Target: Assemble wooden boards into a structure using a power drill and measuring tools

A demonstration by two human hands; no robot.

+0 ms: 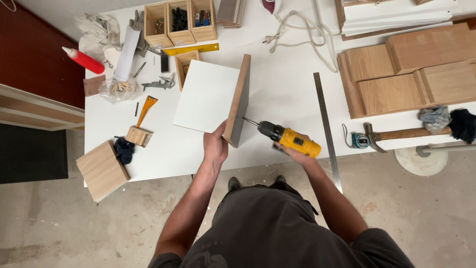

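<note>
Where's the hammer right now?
In the head view, the hammer lies on the table's right side, beside the tape measure, below the oak boards.

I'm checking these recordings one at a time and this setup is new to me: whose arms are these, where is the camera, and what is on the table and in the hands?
There is one picture, from a camera on a person's head, looking down at their own bare arms. The left hand steadies an upright wooden panel standing on edge beside a flat white board. The right hand holds a yellow cordless drill, its bit at the panel's face. The white table also carries a steel ruler, a hammer, stacked oak boards and a red glue bottle.
</note>
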